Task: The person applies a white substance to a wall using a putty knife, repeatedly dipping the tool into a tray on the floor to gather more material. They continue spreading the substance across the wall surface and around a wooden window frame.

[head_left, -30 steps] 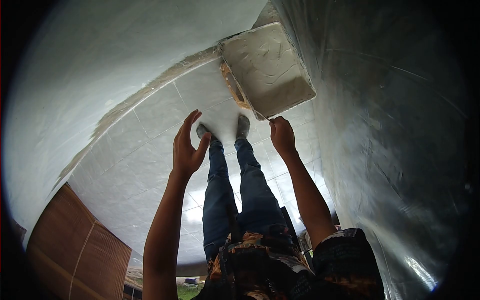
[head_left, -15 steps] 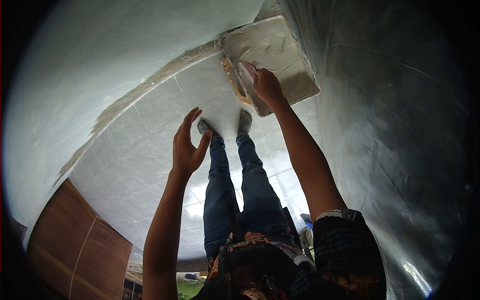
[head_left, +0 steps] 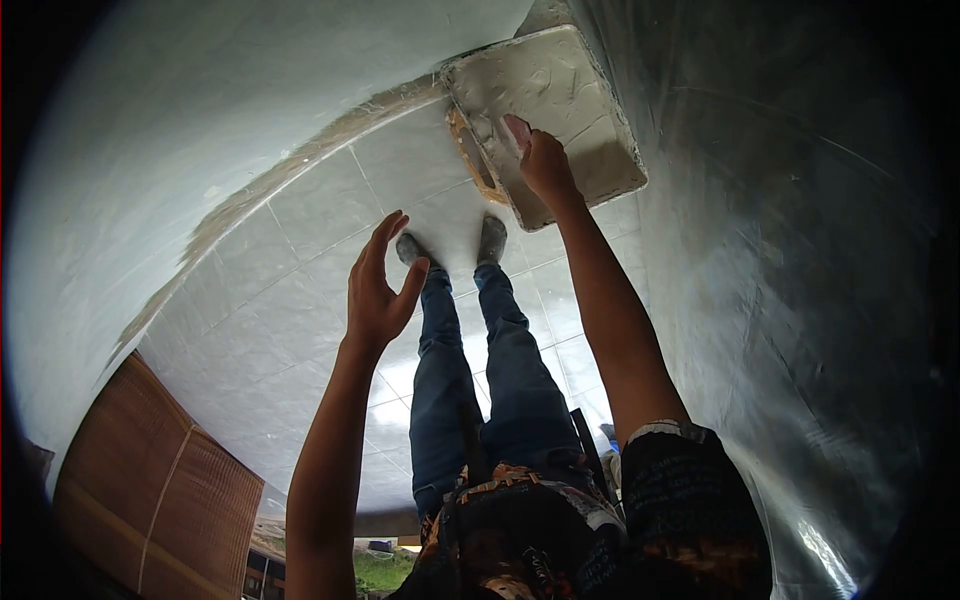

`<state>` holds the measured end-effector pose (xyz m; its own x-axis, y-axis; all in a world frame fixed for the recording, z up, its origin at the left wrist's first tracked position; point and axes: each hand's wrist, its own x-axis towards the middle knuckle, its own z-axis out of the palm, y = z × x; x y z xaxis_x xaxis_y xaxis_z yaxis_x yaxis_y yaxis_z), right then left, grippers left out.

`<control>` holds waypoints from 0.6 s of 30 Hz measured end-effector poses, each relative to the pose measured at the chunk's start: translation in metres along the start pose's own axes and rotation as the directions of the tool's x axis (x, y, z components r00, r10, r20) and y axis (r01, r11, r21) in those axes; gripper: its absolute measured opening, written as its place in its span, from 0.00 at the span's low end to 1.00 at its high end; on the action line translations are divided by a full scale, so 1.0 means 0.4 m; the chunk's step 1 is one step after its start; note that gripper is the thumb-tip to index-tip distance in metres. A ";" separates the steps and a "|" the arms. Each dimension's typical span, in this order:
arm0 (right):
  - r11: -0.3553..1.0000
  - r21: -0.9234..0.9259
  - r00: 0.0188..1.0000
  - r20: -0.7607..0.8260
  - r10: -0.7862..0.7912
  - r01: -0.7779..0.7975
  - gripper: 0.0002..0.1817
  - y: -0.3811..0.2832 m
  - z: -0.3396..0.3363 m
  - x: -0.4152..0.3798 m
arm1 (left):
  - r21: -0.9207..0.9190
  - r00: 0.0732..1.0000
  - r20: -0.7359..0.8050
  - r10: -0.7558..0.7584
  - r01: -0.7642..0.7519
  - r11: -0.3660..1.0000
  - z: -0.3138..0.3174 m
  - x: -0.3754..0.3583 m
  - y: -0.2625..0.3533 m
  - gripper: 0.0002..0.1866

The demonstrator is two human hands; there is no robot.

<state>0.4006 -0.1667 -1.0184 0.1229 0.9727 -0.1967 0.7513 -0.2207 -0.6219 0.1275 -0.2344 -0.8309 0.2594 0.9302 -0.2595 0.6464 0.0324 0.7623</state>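
My right hand point(head_left: 549, 168) is closed round a small pinkish, flat-bladed tool point(head_left: 517, 131) over the left part of a rectangular tray point(head_left: 629, 152). Pale grey paste point(head_left: 545, 85) with ridges and swirls covers much of the tray's bottom. The tool's grip is hidden by my fingers. My left hand point(head_left: 378, 290) is raised in the air above the floor, thumb and fingers apart, with nothing in it. An orange-brown frame-like piece point(head_left: 475, 160) shows along the tray's left edge.
Tiled floor point(head_left: 300, 290) lies below, with my shoes point(head_left: 491, 240) just short of the tray. A curved pale wall point(head_left: 200, 120) rises at left, its lower edge rough. At right is a glossy grey surface point(head_left: 780, 250). A brown slatted panel point(head_left: 160, 470) stands at lower left.
My right hand has moved slightly right and down with the tool, which now sits further inside the tray. My left hand has barely moved.
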 end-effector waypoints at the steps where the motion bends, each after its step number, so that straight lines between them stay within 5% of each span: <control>1: 1.000 -0.002 1.000 0.000 0.001 -0.001 0.07 0.004 0.002 0.004 | -0.009 1.000 0.004 0.004 -0.004 1.000 0.004 0.000 -0.002 0.33; 18: 0.999 0.043 0.962 0.272 0.006 -0.018 0.15 0.004 -0.014 0.026 | -0.007 1.000 -0.005 -0.009 0.009 1.000 0.007 -0.021 -0.013 0.33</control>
<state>0.4066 -0.1564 -1.0171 -0.0536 0.9153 -0.3992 0.7206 -0.2413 -0.6500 0.1239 -0.2435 -0.8344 0.2495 0.9318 -0.2636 0.6441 0.0436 0.7637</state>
